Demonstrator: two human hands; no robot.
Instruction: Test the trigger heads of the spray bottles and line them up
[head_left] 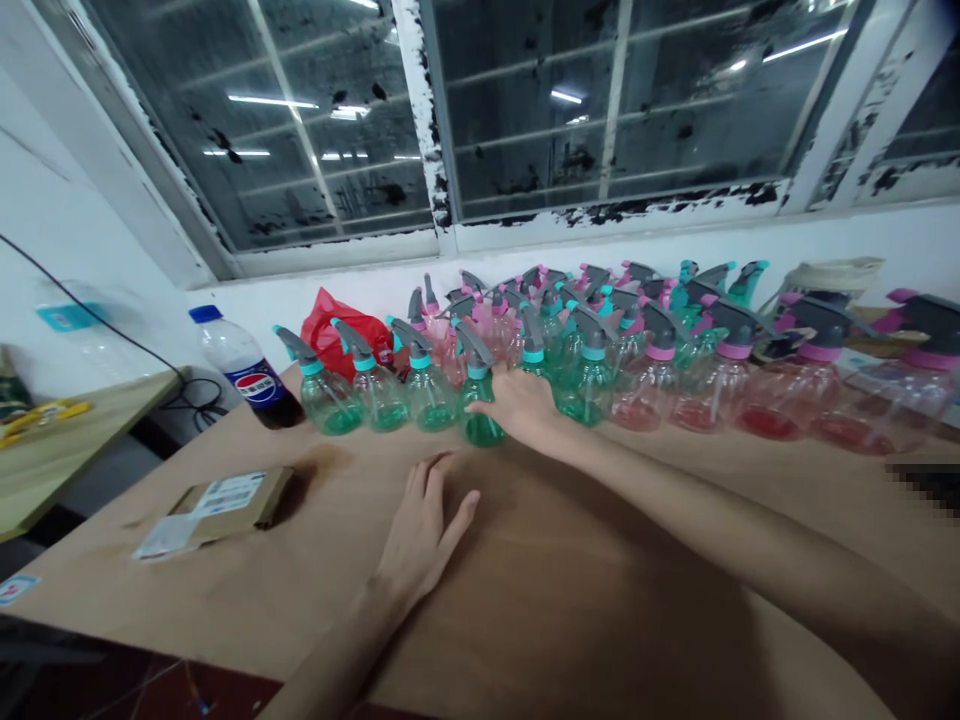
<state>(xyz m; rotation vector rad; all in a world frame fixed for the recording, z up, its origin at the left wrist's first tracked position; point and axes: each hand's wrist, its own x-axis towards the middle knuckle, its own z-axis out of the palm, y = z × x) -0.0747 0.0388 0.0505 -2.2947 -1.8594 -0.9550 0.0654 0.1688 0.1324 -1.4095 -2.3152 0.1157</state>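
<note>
In the head view, my right hand (523, 405) reaches into the front row of spray bottles. Its thumb lies across the front of a green spray bottle (480, 428) with a turquoise collar and grey trigger head, and the fingers curl round its far right side, partly hidden. This bottle stands upright on the table. My left hand (421, 530) rests at the tabletop nearer to me, fingers stretched and thumb apart, holding nothing. Left of the gripped bottle stand more green spray bottles (433, 405); to the right, pink spray bottles (649, 395) hold reddish liquid.
Behind the front row, several more spray bottles crowd toward the window wall. A red plastic bag (324, 325) and a Pepsi bottle (251, 375) with dark liquid stand at left. A labelled cardboard packet (232, 500) lies on the brown table (570, 600).
</note>
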